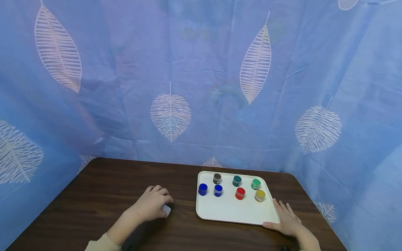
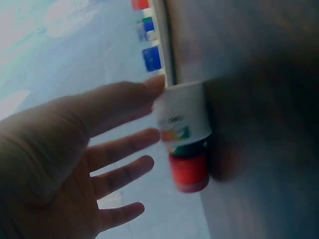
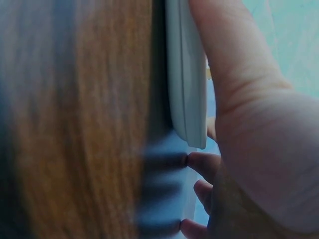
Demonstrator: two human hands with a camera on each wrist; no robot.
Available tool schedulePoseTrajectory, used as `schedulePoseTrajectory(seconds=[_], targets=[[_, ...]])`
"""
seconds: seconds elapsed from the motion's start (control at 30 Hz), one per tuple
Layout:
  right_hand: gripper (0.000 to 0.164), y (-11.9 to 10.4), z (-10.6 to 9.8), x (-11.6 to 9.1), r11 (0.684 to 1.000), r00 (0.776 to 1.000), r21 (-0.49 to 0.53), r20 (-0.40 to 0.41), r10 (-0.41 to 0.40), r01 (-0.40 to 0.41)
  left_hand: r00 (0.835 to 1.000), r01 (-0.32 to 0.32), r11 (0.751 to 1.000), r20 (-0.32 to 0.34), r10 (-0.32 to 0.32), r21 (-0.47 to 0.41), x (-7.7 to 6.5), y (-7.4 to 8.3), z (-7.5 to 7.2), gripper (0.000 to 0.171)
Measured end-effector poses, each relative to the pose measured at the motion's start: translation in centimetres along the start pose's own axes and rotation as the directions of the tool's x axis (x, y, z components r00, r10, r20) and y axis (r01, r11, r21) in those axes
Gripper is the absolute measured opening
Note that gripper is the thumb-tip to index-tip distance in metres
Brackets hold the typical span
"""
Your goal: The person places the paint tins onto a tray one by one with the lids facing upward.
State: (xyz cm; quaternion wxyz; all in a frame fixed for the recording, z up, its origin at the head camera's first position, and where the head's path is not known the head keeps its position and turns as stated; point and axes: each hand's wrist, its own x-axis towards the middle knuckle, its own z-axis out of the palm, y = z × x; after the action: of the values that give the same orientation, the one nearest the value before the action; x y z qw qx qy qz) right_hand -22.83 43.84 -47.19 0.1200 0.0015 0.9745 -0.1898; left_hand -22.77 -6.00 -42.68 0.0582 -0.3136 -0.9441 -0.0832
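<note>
My left hand (image 1: 152,204) is low over the left part of the table, holding a small white paint jar (image 2: 183,113) between thumb and fingers. A jar with a red part (image 2: 189,172) shows right beside the white one in the left wrist view; in the head view the hand hides it. My right hand (image 1: 287,219) rests at the near right corner of a white tray (image 1: 230,211). Its thumb lies along the near edge and its straight fingers spread on the table by the right side. On the tray stand several small paint jars, among them a red one (image 1: 240,193).
Other jars on the tray are brown (image 1: 217,179), dark green (image 1: 237,181), light green (image 1: 255,184), yellow (image 1: 260,196) and two blue, one blue jar (image 1: 202,189) near the left rim. Behind the dark wooden table (image 1: 103,188) hangs a blue leaf-patterned curtain (image 1: 204,69).
</note>
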Motion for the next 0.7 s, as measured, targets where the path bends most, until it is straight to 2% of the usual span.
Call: schedulePoseTrajectory(seconds=[0.13,0.27,0.7], targets=[[0.115,0.1,-0.1,0.1,1.0,1.0,0.001,0.006,0.007,-0.007,0.999,0.007,0.998,0.05,-0.01,0.068,0.2,0.2,0.6,0.036],[0.114,0.0,-0.1,0.0,1.0,1.0,-0.003,0.004,-0.004,0.004,0.998,0.026,0.995,0.052,-0.031,0.095,0.3,0.4,0.7,0.036],[0.114,-0.1,-0.2,-0.1,1.0,1.0,-0.014,0.01,-0.002,0.002,1.0,-0.021,0.989,-0.02,0.025,0.147,0.3,0.3,1.2,0.03]])
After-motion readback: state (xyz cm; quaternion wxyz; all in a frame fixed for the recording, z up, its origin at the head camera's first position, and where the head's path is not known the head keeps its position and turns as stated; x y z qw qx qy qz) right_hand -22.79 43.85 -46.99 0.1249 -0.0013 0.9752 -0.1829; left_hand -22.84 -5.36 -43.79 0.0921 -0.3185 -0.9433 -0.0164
